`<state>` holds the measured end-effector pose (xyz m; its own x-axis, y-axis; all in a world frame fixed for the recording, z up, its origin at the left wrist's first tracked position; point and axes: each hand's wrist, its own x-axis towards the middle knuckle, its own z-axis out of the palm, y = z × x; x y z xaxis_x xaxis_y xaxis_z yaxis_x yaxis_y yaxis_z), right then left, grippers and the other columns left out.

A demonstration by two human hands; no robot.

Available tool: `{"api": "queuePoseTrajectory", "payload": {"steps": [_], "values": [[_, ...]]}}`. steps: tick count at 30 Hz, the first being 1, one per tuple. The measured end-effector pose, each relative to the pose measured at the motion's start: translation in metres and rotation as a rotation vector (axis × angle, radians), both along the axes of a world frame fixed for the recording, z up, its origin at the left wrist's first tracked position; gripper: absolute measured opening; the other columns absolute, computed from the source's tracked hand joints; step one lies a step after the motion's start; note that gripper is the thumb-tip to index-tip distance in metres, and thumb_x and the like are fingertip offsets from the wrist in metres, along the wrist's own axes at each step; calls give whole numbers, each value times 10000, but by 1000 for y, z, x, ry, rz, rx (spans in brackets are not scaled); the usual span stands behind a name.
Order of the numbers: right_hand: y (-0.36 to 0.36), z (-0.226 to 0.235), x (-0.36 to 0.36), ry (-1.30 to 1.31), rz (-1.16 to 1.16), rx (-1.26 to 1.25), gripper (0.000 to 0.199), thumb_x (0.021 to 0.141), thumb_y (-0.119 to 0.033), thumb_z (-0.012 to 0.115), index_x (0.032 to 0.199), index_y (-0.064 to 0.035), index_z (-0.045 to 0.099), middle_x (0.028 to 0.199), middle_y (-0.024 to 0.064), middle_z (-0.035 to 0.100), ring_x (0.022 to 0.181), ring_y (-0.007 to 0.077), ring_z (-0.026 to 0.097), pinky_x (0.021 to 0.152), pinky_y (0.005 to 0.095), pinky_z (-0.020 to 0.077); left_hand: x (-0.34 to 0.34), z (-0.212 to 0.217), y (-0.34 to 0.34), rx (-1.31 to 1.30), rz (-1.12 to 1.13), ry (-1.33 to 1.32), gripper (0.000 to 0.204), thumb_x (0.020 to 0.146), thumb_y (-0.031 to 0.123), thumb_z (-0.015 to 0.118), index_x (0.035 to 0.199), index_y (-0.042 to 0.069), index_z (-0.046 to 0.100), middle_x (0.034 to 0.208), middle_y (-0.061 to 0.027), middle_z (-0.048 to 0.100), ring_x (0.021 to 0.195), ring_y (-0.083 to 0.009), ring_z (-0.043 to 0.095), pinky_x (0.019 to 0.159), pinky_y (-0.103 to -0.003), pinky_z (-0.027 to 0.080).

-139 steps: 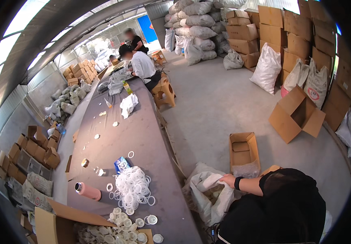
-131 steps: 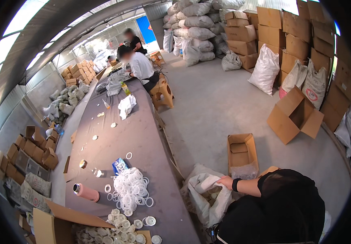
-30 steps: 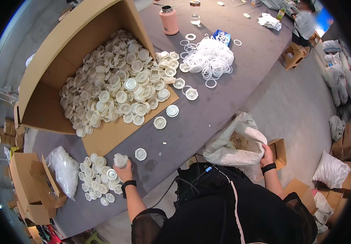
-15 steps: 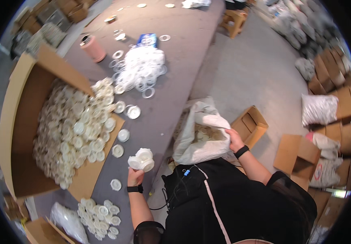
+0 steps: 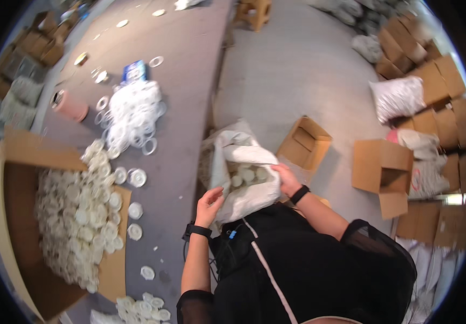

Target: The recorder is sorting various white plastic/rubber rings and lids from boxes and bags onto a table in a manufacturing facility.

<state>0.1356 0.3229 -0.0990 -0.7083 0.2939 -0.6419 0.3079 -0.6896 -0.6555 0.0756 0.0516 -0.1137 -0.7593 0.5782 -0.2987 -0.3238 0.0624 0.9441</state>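
A white woven sack (image 5: 243,173) stands open beside the table, with several white round caps (image 5: 246,175) inside it. My right hand (image 5: 285,180) grips the sack's right rim and holds it open. At the sack's left rim my left hand (image 5: 209,205) hovers, fingers apart and nothing in it. An open cardboard box (image 5: 38,227) full of the same white caps lies on the grey table (image 5: 189,81) to my left. Loose caps (image 5: 130,210) lie between the box and my left hand.
A pile of white rings (image 5: 133,116), a pink tape roll (image 5: 68,105) and a small blue packet (image 5: 134,70) lie farther up the table. Open cardboard boxes (image 5: 304,143) (image 5: 381,170) and filled white sacks (image 5: 400,97) stand on the concrete floor to the right. A wooden stool (image 5: 254,12) is at the top.
My left hand carried a stack of white caps from the table to the sack and now is empty at its mouth. The view swung right toward the sack.
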Motion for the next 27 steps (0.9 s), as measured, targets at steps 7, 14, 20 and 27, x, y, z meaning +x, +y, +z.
{"api": "queuePoseTrajectory", "payload": {"steps": [7, 14, 20, 27], "values": [[18, -11, 7, -40, 8, 70, 250, 785, -123, 517, 1001, 3, 530, 977, 105, 577, 886, 212, 550, 817, 334, 425, 52, 13, -164, -1054, 1046, 602, 365, 723, 127, 585, 1070, 55, 497, 1158, -191, 412, 1080, -323, 394, 922, -392, 307], [27, -38, 1, -48, 156, -26, 328, 794, -176, 503, 1068, 4, 499, 1017, 125, 570, 924, 250, 546, 851, 360, 420, 127, -15, -256, -1569, 1051, 483, 545, 652, 186, 637, 1146, 77, 433, 1133, -231, 407, 1066, -376, 373, 907, -438, 309], [4, -27, -17, -105, 223, -18, 328, 804, -183, 492, 1075, 2, 493, 1021, 126, 564, 927, 252, 540, 841, 366, 425, 147, 36, -277, -1568, 1137, 435, 478, 579, 202, 658, 1015, 57, 523, 968, -177, 473, 914, -339, 444, 773, -422, 370], [-11, -30, -27, -122, 263, -4, 263, 801, -142, 489, 1008, 18, 505, 974, 134, 565, 897, 250, 542, 802, 368, 438, 242, 10, -356, -1662, 1729, 291, 537, 646, 270, 669, 1066, -6, 481, 1032, -219, 466, 970, -374, 431, 844, -445, 346]]}}
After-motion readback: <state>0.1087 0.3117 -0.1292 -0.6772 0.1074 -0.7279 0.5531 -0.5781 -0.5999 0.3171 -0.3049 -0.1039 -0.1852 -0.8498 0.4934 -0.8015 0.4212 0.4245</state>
